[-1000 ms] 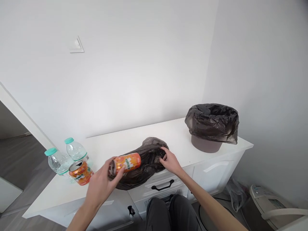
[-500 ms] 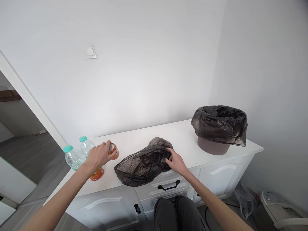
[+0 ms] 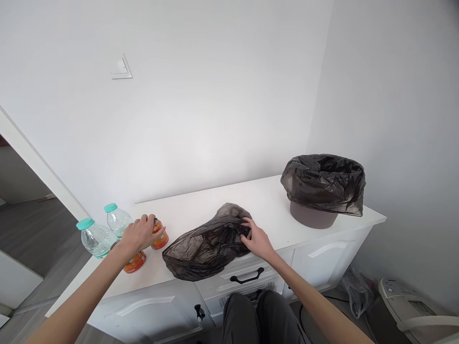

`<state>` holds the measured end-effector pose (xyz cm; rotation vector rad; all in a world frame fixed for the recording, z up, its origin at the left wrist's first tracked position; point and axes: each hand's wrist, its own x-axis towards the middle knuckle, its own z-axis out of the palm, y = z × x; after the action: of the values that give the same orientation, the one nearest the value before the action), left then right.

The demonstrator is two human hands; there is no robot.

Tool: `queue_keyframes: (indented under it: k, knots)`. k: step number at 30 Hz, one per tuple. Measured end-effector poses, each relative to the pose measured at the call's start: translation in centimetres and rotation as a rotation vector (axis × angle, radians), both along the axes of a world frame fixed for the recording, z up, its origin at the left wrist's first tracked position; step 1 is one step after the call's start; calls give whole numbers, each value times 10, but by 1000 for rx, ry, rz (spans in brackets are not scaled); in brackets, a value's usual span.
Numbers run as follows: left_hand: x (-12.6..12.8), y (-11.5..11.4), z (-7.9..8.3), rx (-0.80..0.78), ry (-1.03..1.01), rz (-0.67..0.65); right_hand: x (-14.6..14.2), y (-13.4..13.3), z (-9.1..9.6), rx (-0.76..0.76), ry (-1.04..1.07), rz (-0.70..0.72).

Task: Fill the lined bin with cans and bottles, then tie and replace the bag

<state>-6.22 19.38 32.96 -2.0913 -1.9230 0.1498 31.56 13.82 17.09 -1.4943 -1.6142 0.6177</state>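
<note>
My left hand (image 3: pixel 140 232) is wrapped over the top of an orange soda can (image 3: pixel 159 238) that stands upright on the white cabinet top (image 3: pixel 272 198). A second orange can (image 3: pixel 134 261) stands just in front of my left wrist. Two clear water bottles with teal caps (image 3: pixel 96 234) stand to the left of the cans. My right hand (image 3: pixel 255 236) grips the right end of a crumpled black bin bag (image 3: pixel 206 243) lying across the middle of the top, fingers curled into the plastic.
A brown bin lined with a black bag (image 3: pixel 322 188) stands at the right end of the cabinet. Drawers with black handles (image 3: pixel 245 277) lie below the top. A white appliance (image 3: pixel 412 306) sits on the floor at right.
My left hand carried the orange can from over the black bag leftwards and set it upright beside the other can. The right hand has stayed on the bag.
</note>
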Motion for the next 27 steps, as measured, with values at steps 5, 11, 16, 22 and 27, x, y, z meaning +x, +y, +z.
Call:
queue_keyframes:
  k: [5,11,16,22,27]
  knots:
    - [13,-13,3,268,-52,-154,0,0,-1,-1,6,-4]
    - [69,-60,9,390,-381,-480,1,1,-3,-20,7,8]
    - [114,-89,-41,-7,-590,-679,2,-1,-6,20,-9,9]
    - [140,-75,-111,-182,-650,-676,2,-6,2,39,-15,-40]
    - [149,-61,-129,-108,-631,-635,-6,-46,35,147,-20,-29]
